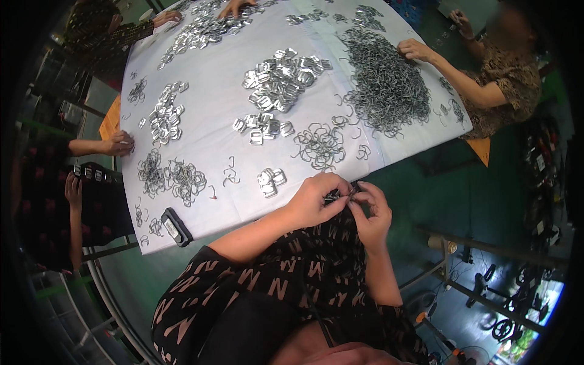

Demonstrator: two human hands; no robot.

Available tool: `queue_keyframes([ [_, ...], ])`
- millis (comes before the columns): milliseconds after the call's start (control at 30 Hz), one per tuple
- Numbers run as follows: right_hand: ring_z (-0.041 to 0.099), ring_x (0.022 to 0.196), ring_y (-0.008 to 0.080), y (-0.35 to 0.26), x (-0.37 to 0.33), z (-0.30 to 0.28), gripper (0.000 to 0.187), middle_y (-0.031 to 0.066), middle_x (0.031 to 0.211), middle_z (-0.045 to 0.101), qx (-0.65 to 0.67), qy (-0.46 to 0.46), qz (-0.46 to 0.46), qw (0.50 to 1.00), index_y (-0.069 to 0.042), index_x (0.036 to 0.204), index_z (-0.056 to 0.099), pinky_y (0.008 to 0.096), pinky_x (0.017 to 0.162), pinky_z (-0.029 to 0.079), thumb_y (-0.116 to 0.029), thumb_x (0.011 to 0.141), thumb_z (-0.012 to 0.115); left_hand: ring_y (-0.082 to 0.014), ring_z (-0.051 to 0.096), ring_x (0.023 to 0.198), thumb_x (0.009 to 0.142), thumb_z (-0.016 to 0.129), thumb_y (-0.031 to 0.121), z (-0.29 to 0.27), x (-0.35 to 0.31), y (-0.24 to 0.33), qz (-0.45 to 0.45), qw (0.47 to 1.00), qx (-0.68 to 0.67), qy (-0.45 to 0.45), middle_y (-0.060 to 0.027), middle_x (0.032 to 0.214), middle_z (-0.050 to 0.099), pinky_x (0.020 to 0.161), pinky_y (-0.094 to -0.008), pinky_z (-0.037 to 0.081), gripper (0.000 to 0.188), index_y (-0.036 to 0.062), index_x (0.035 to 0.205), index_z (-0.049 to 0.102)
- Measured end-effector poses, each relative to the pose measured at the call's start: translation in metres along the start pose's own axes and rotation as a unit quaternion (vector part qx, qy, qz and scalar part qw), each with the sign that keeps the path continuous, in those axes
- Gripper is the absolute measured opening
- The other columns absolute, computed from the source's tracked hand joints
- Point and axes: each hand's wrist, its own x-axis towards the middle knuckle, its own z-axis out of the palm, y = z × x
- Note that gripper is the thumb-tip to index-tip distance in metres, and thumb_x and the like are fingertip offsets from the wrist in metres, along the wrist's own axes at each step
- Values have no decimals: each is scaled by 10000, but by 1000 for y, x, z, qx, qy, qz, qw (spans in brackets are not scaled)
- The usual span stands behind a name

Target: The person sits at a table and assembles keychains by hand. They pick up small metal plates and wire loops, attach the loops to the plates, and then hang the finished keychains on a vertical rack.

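At the table's near edge, my left hand (317, 199) and my right hand (372, 214) meet with their fingertips close together. Both are closed in a pinch on something small and dark, mostly hidden by the fingers, so its kind does not show. Nearest to my left hand on the white cloth is a little stack of silver metal buckles (271, 180). Beyond my hands lies a loose heap of bent wire hooks (320, 146). A larger pile of silver buckles (277, 82) spreads over the middle of the table.
A big mound of grey wire hooks (389, 85) lies at the right, near a co-worker's hand (417, 50). Another co-worker's hand (118, 143) rests at the left edge. A black case (176, 227) sits at the near left corner of the table (213, 134).
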Motion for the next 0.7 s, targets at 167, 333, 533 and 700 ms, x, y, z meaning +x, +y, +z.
queue_keyframes([
  [167,643,830,162,-3,-3,6,520,101,891,660,-36,-22,-13,999,16,1212,562,280,783,506,72,723,730,-269,658,847,765,677,4,-3,-5,-3,67,997,31,18,-104,912,674,760,-347,497,154,39,877,578],
  [333,626,798,156,5,11,0,470,103,892,656,13,0,-69,998,23,1217,553,281,770,502,43,768,690,-257,650,849,753,678,-10,-6,-9,-1,89,995,38,38,-89,913,679,789,-361,479,165,54,862,571],
  [533,584,865,239,14,100,33,275,100,906,629,-160,-130,-105,973,-21,1055,679,323,800,461,-47,781,691,-251,642,854,741,682,-20,-8,-17,-2,106,993,42,28,-73,920,679,784,-365,475,196,63,868,558],
  [700,549,928,291,42,151,97,376,112,938,608,-259,-227,-169,923,-50,1120,678,375,849,433,-115,754,737,-247,645,855,740,681,-23,-12,-21,-1,101,994,40,7,-75,944,688,790,-352,470,200,67,874,561],
])
